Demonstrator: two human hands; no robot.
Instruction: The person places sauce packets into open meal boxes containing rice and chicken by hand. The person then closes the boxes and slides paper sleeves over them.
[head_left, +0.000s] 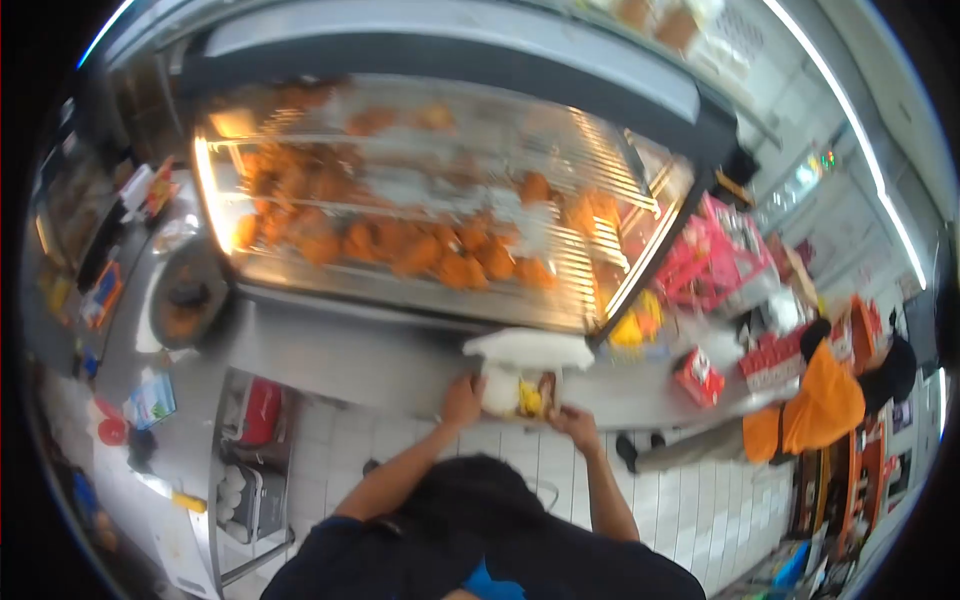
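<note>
An open white takeaway box (500, 393) sits at the front edge of the steel counter, its lid (530, 349) raised at the back. White food, something yellow and something brown lie inside. At the box's left side is my left hand (462, 401), its fingers closed on the edge. My right hand (576, 426) grips the right front corner. Behind the counter edge stands a lit glass display case (400, 200) with many orange-brown fried pieces on its racks, blurred by motion.
To the right, a person in an orange top (815, 405) and black cap stands by the counter (340, 350). Pink bags (710, 255), a red-and-white box (698, 378) and a yellow packet (636, 320) lie right of the case. A yellow-handled knife (188, 501) is at the left.
</note>
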